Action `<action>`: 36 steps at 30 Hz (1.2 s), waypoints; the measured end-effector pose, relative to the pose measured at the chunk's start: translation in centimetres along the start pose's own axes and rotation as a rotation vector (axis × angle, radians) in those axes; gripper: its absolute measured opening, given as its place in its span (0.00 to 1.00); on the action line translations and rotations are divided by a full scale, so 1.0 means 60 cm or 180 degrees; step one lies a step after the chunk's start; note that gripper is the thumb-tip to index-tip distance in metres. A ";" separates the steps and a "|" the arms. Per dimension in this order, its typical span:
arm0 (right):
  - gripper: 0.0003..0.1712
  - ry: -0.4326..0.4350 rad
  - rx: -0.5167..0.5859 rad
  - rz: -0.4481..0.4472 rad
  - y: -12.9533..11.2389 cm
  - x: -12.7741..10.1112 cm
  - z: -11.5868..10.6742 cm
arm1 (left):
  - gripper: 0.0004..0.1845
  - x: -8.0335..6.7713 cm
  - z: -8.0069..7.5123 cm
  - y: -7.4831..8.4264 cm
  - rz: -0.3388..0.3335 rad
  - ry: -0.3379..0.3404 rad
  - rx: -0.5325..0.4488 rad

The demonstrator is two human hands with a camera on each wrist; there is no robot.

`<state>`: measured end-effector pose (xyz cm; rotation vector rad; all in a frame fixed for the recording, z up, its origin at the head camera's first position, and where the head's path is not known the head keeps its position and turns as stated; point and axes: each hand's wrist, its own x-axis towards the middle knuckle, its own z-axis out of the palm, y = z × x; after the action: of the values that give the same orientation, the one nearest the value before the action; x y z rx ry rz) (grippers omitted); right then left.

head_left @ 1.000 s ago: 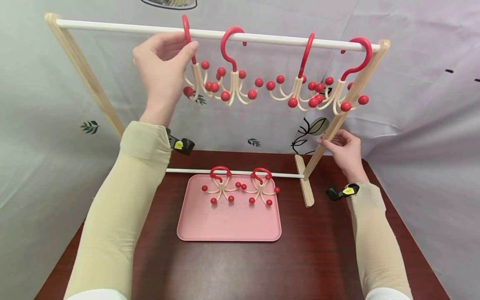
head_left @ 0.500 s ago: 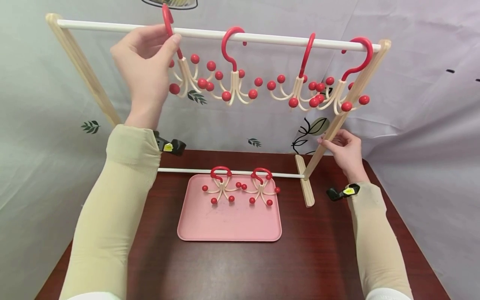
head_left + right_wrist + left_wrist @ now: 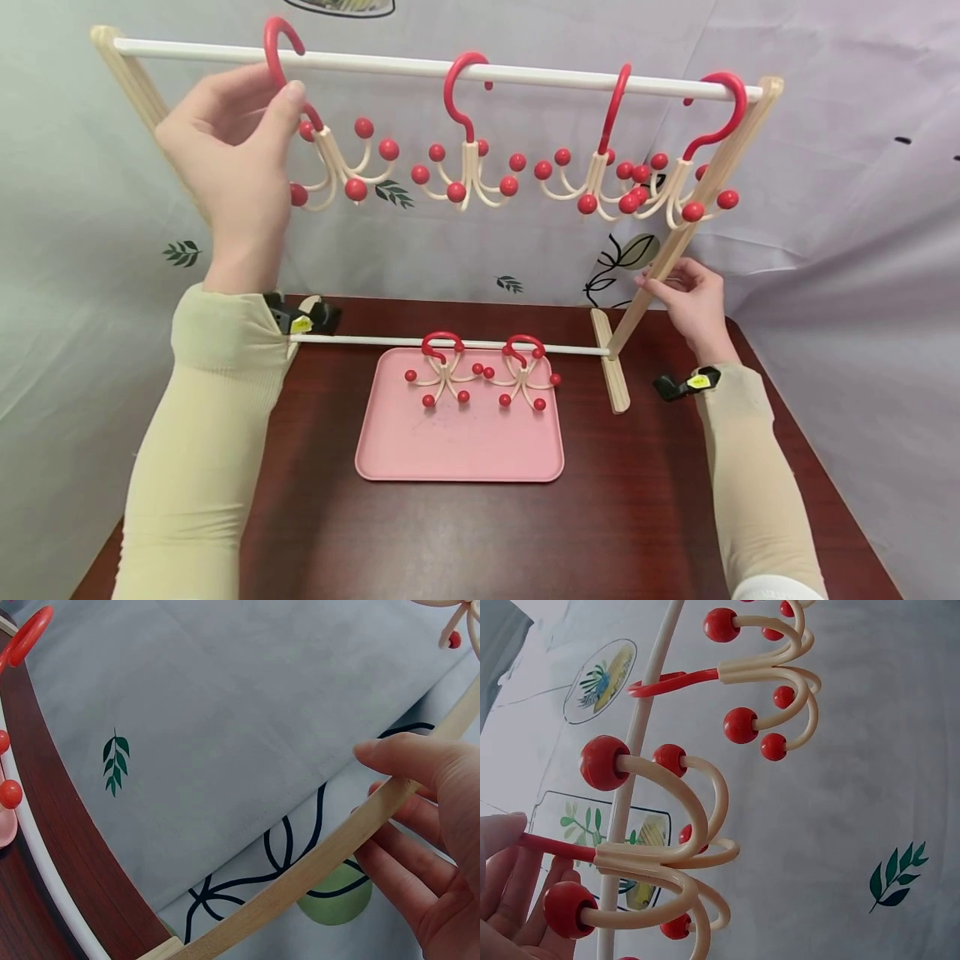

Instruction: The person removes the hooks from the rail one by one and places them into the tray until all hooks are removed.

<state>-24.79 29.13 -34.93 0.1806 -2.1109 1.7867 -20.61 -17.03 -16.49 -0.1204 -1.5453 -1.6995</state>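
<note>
My left hand [image 3: 285, 96] pinches the red hook stem of a cream hanger with red ball tips [image 3: 337, 162], near the left end of the white top rod [image 3: 540, 77]. The hook's curve rises above the rod, and the hanger is tilted. In the left wrist view my fingers [image 3: 502, 832] pinch the red stem beside that hanger [image 3: 660, 855]. Three more such hangers [image 3: 468, 167] [image 3: 600, 179] [image 3: 690, 183] hang along the rod. My right hand [image 3: 686, 292] grips the rack's wooden right leg [image 3: 315, 862].
A pink tray [image 3: 457, 450] on the dark red table [image 3: 637, 517] holds two more hangers [image 3: 444, 371] [image 3: 522, 375], just in front of the rack's lower white rod [image 3: 375, 341]. A leaf-print cloth hangs close behind the rack.
My left hand has carried its hanger leftward along the top rod, away from the second hanger, and tilted it. The right hand has stayed on the leg.
</note>
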 end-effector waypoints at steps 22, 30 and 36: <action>0.22 0.0035 -0.0127 0.0000 0.016 0.005 -0.004 | 0.14 -0.091 -0.092 -0.090 -0.0185 -0.0530 0.0284; 0.20 0.0081 -0.0209 0.0030 0.018 0.008 -0.003 | 0.14 -0.135 -0.129 -0.151 -0.0264 -0.0747 0.0914; 0.17 0.0076 -0.0153 0.0034 0.016 0.007 -0.004 | 0.14 -0.176 -0.152 -0.193 -0.0440 -0.0799 0.1059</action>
<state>-25.45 29.60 -35.66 0.1352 -2.1395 1.7338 -16.72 -20.72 -33.83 -0.0565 -2.0444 -1.5497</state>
